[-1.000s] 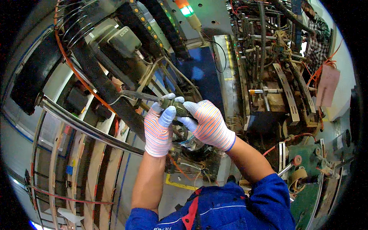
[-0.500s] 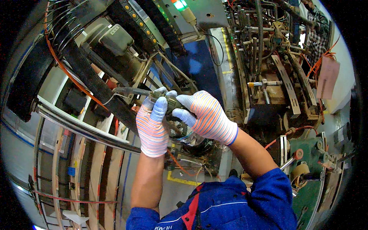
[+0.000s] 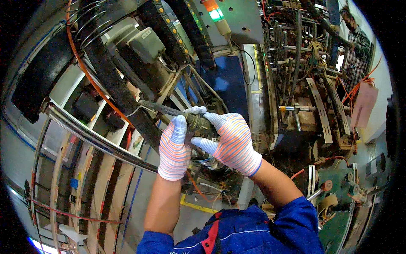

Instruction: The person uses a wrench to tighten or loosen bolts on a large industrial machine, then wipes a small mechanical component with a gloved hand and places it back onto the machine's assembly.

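Both gloved hands meet at a dark round connector (image 3: pixel 198 122) at the end of a grey corrugated cable (image 3: pixel 158 109): the left hand (image 3: pixel 174 149) wraps the connector from below with fingers curled shut around it, and the right hand (image 3: pixel 231 142) pinches it from the right, thumb and fingers closed on its body. Just left runs a shiny steel rail (image 3: pixel 97 139); a green signal lamp (image 3: pixel 216 15) glows above, well apart
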`<state>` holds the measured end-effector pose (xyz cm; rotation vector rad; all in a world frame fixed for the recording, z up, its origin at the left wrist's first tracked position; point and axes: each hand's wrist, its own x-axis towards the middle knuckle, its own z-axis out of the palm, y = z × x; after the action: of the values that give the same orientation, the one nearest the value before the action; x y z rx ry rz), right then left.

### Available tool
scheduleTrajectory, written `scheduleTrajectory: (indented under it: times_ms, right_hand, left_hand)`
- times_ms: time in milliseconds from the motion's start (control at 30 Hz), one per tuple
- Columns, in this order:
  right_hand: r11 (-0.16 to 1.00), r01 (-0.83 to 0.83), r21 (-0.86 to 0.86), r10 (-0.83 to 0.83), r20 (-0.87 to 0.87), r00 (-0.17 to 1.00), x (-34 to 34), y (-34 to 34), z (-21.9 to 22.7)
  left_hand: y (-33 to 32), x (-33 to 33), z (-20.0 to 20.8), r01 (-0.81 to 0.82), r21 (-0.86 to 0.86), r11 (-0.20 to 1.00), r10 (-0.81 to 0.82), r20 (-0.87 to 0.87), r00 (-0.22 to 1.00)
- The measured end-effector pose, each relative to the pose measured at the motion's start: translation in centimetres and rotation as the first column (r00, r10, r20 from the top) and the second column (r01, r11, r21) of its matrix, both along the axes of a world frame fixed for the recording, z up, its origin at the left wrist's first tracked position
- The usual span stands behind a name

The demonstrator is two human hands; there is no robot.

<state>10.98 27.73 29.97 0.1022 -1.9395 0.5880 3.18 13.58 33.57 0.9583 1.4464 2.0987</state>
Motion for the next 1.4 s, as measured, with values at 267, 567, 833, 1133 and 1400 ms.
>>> scheduleTrajectory:
  times_ms: [267, 567, 833, 1133, 1400]
  right_hand:
    - [0.878, -0.392, -0.275, 0.451, 0.2, 0.87, -0.5, 0.0, 0.6]
    - [0.872, -0.424, -0.243, 0.466, 0.153, 0.871, -1.5, -0.1, -0.5]
    - [0.946, -0.288, -0.148, 0.31, 0.165, 0.936, 0.1, -0.8, 0.8]
    - [0.91, -0.336, -0.244, 0.399, 0.288, 0.871, 0.4, 0.0, 1.6]
    - [0.51, -0.611, -0.605, 0.813, 0.106, 0.573, -0.1, 0.9, 0.5]
  left_hand:
    - [-1.2, -1.1, -0.3, 0.089, 0.02, 0.996, -0.087, -0.093, 0.992]
    - [-0.6, -1.6, -1.4, 0.06, 0.039, 0.997, -0.051, -0.207, 0.977]
    - [-1.4, -1.4, -1.3, 0.037, 0.016, 0.999, -0.033, -0.2, 0.979]
    - [-1.9, -0.6, -0.2, -0.197, -0.081, 0.977, 0.175, -0.218, 0.96]
    - [-1.9, -2.3, -0.6, 0.016, -0.042, 0.999, -0.027, -0.263, 0.964]
